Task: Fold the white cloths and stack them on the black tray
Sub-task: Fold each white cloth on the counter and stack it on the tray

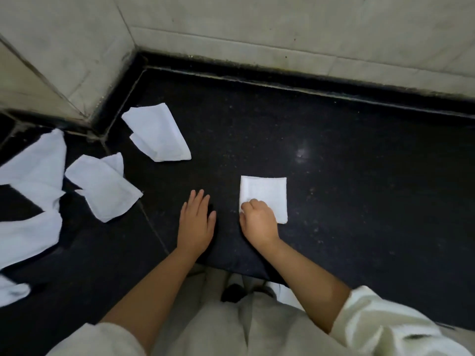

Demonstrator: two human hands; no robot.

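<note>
A small folded white cloth (266, 192) lies square on the black counter (359, 176). My right hand (258, 222) rests on its near left corner with the fingers curled onto the fabric. My left hand (196, 222) lies flat on the bare counter just left of it, fingers spread, holding nothing. Loose white cloths lie to the left: one half-folded (158, 133) near the wall corner, another crumpled one (102, 187) closer, and a larger heap (30, 199) at the left edge. No black tray is recognisable apart from the dark surface.
Pale tiled walls (282, 29) close off the counter at the back and left, meeting in a corner. The counter's front edge runs just before my body. Another scrap of white cloth (11, 291) lies at the lower left.
</note>
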